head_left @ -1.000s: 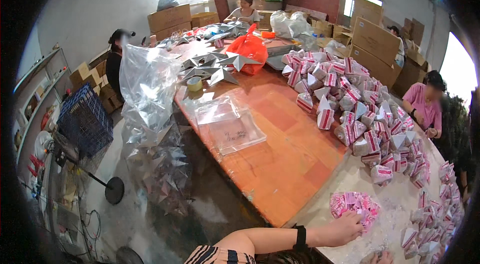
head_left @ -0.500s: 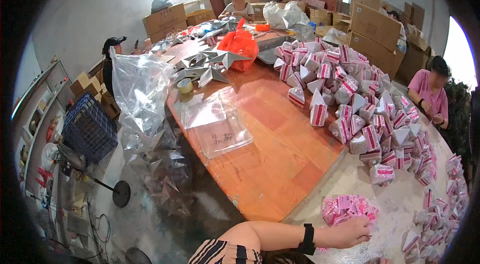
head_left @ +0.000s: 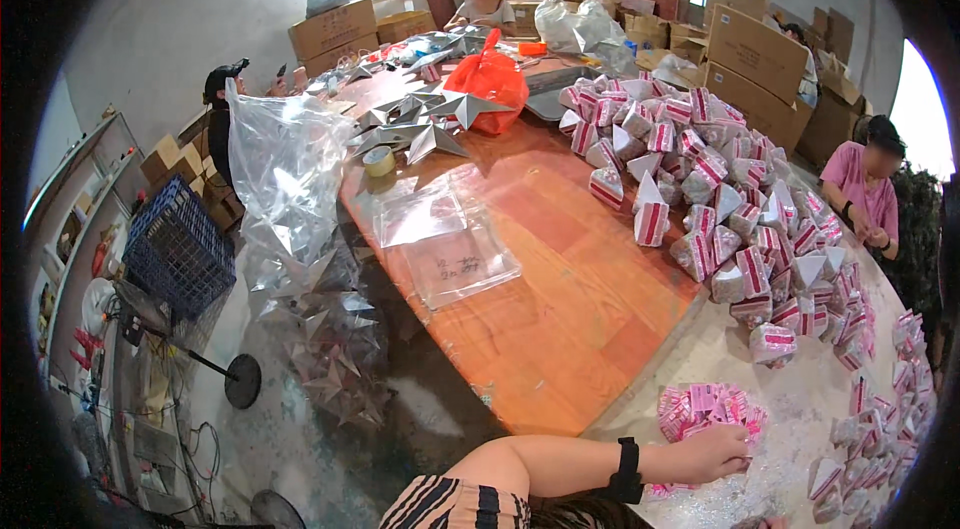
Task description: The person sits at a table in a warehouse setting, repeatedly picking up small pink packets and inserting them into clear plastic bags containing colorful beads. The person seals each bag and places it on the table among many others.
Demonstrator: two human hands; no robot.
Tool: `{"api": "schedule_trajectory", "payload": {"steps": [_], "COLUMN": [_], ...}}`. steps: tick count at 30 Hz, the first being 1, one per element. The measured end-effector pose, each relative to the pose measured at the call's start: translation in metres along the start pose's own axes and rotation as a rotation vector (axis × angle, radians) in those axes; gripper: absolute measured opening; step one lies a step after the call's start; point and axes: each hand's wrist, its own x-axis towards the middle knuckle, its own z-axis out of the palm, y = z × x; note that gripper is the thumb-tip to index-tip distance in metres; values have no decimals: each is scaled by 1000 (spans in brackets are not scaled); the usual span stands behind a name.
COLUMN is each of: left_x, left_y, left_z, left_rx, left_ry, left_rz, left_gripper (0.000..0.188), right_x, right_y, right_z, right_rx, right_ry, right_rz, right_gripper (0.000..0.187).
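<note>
My left hand (head_left: 715,453), with a dark band around its wrist, lies at the near edge of a heap of pink-and-white printed paper slips (head_left: 708,405). Its fingers are curled together; whatever may be between them is too small to make out. Under the hand the pale tabletop (head_left: 630,421) glitters with specks. Beyond the slips, a large pile of wedge-shaped pieces with pink-and-white bands (head_left: 773,345) spreads over the table. My right hand does not show.
More banded wedges (head_left: 853,474) lie along the right edge. On the orange wooden board (head_left: 560,329) are clear plastic bags (head_left: 465,274), a tape roll (head_left: 379,161), silver stars (head_left: 435,139) and a red bag (head_left: 505,94). Clear bagged stars (head_left: 290,189) hang at its left. Other people sit around.
My left hand has shifted slightly up and right, staying by the pink slips. The whole view has moved a little, so the table and piles appear slightly farther right.
</note>
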Motion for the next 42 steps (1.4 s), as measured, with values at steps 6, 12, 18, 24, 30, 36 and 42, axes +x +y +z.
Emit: {"api": "schedule_trajectory", "payload": {"steps": [6, 12, 18, 24, 30, 36, 42], "left_x": [2, 2, 1, 8, 14, 17, 14], "left_y": [-5, -5, 5, 11, 13, 6, 20], "left_z": [-4, -7, -19, -29, -41, -40, -43], "left_rx": [1, -36, 9, -99, -150, -241, -307], "left_ry": [8, 25, 9, -3, 49, 33, 60], "left_rz": [-69, -95, -119, -167, -410, -451, -524], "left_gripper": [19, 16, 16, 17, 22, 21, 22], "right_x": [5, 5, 2, -4, 21, 48, 51], "right_y": [-7, 13, -2, 24, -46, -111, -148], "right_z": [-2, 3, -10, -7, -36, -41, -14], "right_rx": [115, 441, 290, 286, 631, 906, 1052], "right_ry": [-15, 47, 58, -35, 272, 291, 184], "right_rz": [156, 338, 223, 243, 172, 33, 19], "right_gripper": [16, 23, 29, 18, 8, 7, 8]}}
